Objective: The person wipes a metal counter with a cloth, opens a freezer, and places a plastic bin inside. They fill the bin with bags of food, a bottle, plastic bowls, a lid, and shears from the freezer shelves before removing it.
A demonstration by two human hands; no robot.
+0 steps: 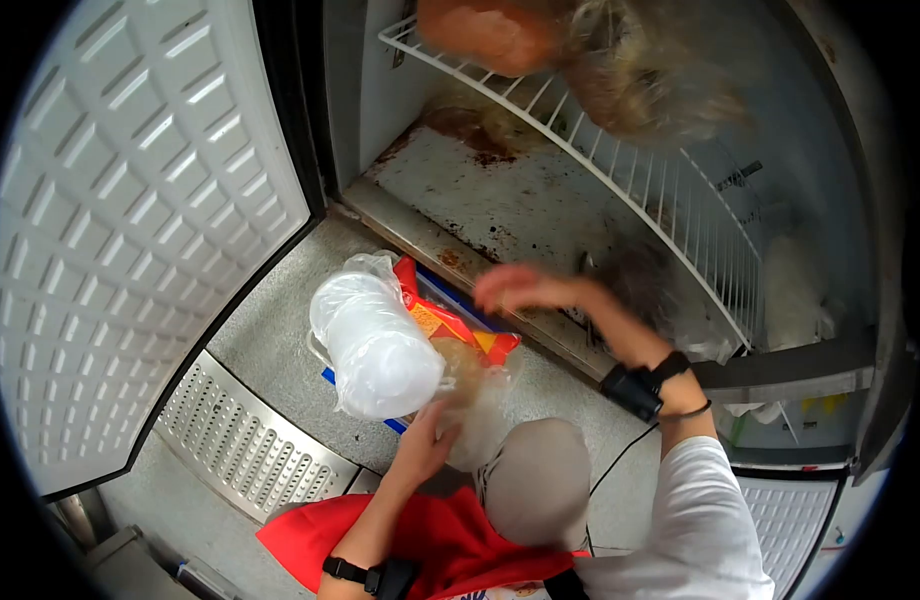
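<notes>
My left hand [425,445] grips the lower end of a clear plastic bag [375,345] that holds a stack of white round containers. The bag lies on the floor in front of an open fridge, on top of a red, orange and blue packet [458,330]. My right hand [520,290] hovers blurred over the fridge's bottom sill [450,250], just right of the bag. Its fingers are spread and nothing is in it. Both wrists wear black bands.
The fridge door [130,220] stands open at the left. A white wire shelf [630,175] carries bagged food [490,35] near the top. The fridge floor [520,200] is stained. A metal grate [250,440] lies on the floor. My knee [535,480] and red apron [430,540] are below.
</notes>
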